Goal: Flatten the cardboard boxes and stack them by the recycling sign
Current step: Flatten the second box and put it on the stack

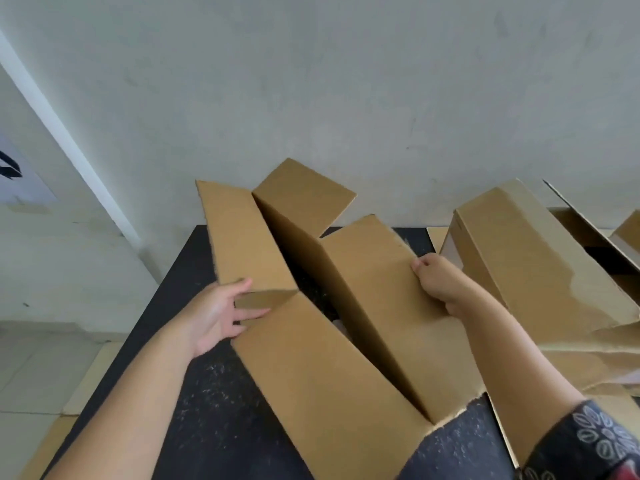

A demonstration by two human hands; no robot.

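- While both hands grip it, an opened cardboard box (329,341) lies half-collapsed on a dark speckled mat (214,410) against a pale wall (311,81).
- Left hand (218,317): fingers curled around the edge of the box's left panel, where a short flap folds over; clamped on the cardboard.
- Right hand (436,278): closed on the upper edge of the right panel, knuckles up; a dark patterned sleeve (595,441) shows at the lower right.
- Between the two panels the box gapes in a deep V, its far flaps standing up against the wall.
- A second box (526,271), still in shape with a torn, crumpled near end, sits just beside it on the right.
- A pale sheet with a black mark (14,174) hangs on the left wall; too little shows to read it.
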